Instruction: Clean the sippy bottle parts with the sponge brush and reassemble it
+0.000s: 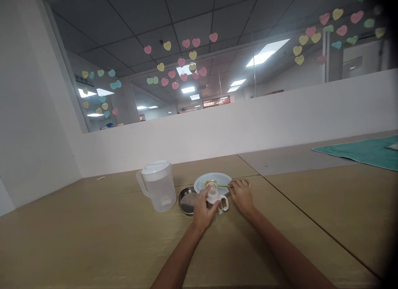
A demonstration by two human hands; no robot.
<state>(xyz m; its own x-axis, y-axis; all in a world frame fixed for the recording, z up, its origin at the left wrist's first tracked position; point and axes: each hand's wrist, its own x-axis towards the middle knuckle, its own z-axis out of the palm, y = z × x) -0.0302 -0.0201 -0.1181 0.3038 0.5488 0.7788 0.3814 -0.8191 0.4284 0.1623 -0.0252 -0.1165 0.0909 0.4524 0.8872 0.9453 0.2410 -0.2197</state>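
My left hand (203, 210) is closed round a baby bottle (214, 197) with a clear nipple top and a white side handle. The bottle is tilted, and its lower body is partly hidden by my fingers. In my right hand (242, 195) a thin green stick (223, 185) is pinched, pointing left toward the nipple. Whether its tip touches the nipple I cannot tell. Just behind both hands lies a pale blue-white bowl (199, 180) with something yellow (209, 183) in it. A round metal dish (185, 202) sits beside my left hand, partly covered by it.
To the left stands a translucent plastic pitcher (161, 191) with a white lid. The wooden table (108, 239) has seams across it. A teal cloth (367, 151) lies at the far right. A low white wall (199, 135) with a window above it borders the table's back.
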